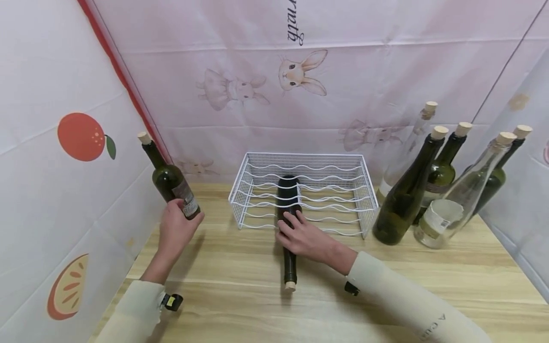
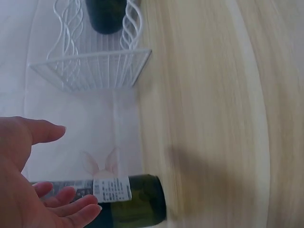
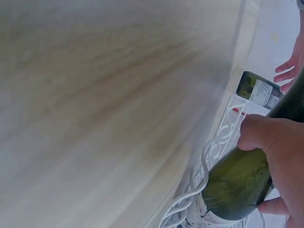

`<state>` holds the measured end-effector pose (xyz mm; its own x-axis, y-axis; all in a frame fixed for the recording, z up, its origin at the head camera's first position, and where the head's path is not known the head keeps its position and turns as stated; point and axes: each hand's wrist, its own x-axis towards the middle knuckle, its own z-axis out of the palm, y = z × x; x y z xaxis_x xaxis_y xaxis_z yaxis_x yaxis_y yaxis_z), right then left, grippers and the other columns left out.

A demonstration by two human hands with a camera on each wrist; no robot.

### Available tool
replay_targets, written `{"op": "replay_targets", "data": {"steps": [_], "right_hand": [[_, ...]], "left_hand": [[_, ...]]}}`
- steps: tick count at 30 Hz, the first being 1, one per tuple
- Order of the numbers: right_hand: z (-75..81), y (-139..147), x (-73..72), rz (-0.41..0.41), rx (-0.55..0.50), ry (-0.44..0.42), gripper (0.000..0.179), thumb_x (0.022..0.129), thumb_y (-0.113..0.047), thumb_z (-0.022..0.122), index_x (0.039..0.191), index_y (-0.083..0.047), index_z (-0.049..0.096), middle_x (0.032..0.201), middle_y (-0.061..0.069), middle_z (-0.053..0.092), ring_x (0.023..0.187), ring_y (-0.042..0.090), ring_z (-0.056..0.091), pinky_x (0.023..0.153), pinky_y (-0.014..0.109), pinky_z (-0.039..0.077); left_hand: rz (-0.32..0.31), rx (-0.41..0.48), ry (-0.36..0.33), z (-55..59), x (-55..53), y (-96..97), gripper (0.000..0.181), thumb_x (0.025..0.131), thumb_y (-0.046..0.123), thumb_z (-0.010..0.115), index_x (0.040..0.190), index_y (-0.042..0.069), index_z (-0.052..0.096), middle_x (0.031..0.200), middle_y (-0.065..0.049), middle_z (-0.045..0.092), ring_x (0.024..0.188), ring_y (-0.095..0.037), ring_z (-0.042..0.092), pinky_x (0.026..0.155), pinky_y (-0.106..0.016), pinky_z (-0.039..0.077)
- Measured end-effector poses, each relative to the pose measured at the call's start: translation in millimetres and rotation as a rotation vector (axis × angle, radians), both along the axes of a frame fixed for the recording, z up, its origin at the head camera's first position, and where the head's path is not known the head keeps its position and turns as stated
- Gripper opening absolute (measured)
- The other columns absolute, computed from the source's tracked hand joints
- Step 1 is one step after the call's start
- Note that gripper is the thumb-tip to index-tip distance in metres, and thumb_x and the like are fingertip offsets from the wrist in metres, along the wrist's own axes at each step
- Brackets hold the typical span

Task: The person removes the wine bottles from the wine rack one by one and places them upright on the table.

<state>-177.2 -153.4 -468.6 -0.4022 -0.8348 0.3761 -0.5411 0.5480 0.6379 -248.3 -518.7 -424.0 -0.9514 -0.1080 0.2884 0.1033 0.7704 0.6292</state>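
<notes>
A dark wine bottle [image 1: 289, 264] lies in the white wire rack [image 1: 242, 188], its corked neck sticking out toward the person. My right hand [image 1: 305, 237] grips this bottle at its shoulder, thumb and fingers to either side of the glass, as the right wrist view also shows. On the left, a green wine bottle [image 1: 166, 177] with a cork and a label stands upright on the table. My left hand [image 1: 177, 229] is beside its lower part. In the left wrist view, that hand's thumb is spread well away from loosely extended fingers [image 2: 78, 209], which overlap the label.
Several corked bottles stand close together right of the rack, among them a dark green bottle [image 1: 401, 200] and a clear bottle [image 1: 446, 214]. Printed cloth [image 1: 266, 28] hangs behind and along both sides of the wooden table [image 1: 240, 305].
</notes>
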Motion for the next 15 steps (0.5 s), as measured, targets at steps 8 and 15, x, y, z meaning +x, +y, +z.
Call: {"op": "replay_targets", "data": {"steps": [8, 15], "right_hand": [[3.5, 9, 6.1, 0.017, -0.022, -0.028, 0.041, 0.087, -0.018, 0.082, 0.126, -0.018, 0.068, 0.13, 0.011, 0.063, 0.124, 0.036, 0.063, 0.094, 0.052, 0.061], [2.1, 14, 10.2, 0.058, -0.026, -0.021, 0.039, 0.089, -0.016, 0.079, 0.126, -0.017, 0.067, 0.13, 0.012, 0.064, 0.124, 0.036, 0.063, 0.094, 0.053, 0.061]], "left_hand": [[-0.065, -0.015, -0.018, 5.9, 12.4, 15.1, 0.07, 0.091, 0.029, 0.075, 0.142, -0.009, 0.045, 0.137, -0.033, 0.058, 0.125, -0.048, 0.059, 0.106, -0.062, 0.05], [-0.103, -0.06, -0.052, 5.1, 19.7, 26.1, 0.073, 0.091, 0.029, 0.076, 0.145, -0.007, 0.043, 0.142, -0.03, 0.054, 0.13, -0.047, 0.057, 0.108, -0.061, 0.049]]}}
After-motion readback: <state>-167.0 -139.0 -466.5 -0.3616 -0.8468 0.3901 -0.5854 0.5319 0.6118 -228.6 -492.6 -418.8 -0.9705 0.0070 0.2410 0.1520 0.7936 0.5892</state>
